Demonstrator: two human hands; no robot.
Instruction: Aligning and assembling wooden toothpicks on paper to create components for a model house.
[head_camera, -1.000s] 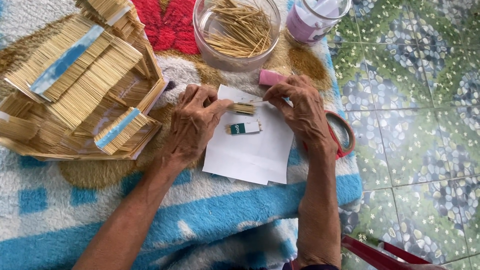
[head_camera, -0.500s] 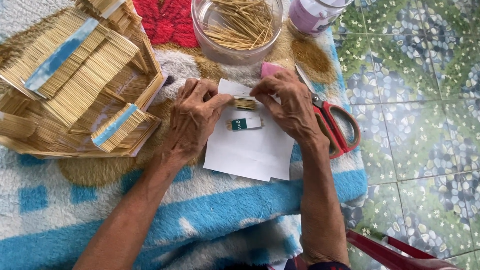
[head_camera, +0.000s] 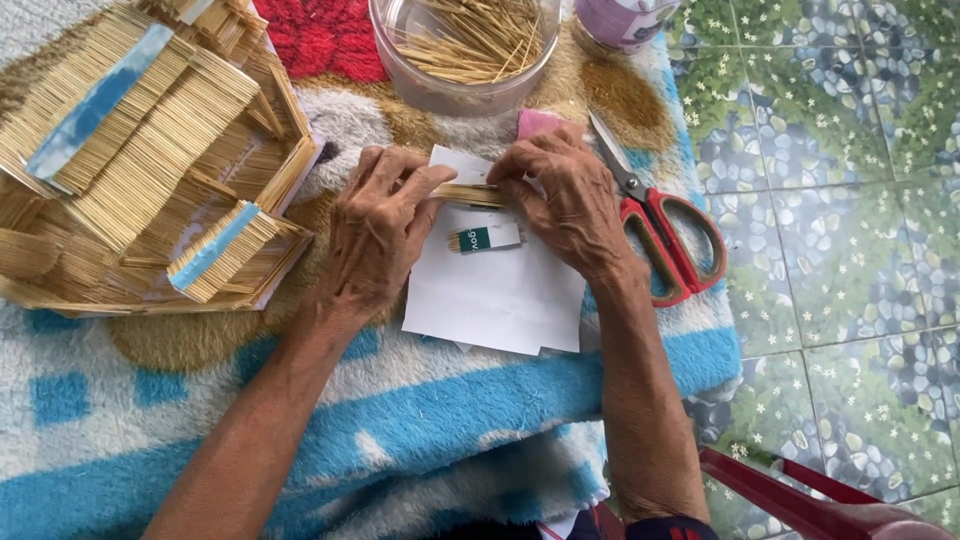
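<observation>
Head view

The left hand (head_camera: 378, 235) and the right hand (head_camera: 567, 200) meet over a sheet of white paper (head_camera: 500, 295). Both are closed on a small bundle of sticks (head_camera: 468, 193), each pinching one end between thumb and fingertips. The bundle lies level, just above the upper edge of the paper, between the two hands.

Handling note: a row of thin sticks is judged to stay aligned best when the pinch on both ends is even and the bundle is kept flat against the paper; a tilted or one-sided squeeze would likely let the sticks fan out.

A second, shorter bundle with a green band (head_camera: 484, 238) lies on the paper just below the held one, apart from both hands.

Materials and shapes:
- Sticks: thin, straight, pale wood, round in section as far as can be seen
- Model house (head_camera: 150, 160): built of glued stick panels, ribbed surface, with blue strips on the roof sections; it stands left of the left hand
- Clear bowl (head_camera: 465, 50): round, holding loose sticks, beyond the hands
- Scissors (head_camera: 665, 230): steel blades, red loop handles, just right of the right hand
- Blanket (head_camera: 400, 430): thick, fluffy pile, blue and white
- Floor (head_camera: 840, 200): glossy tiles with a pebble pattern
</observation>
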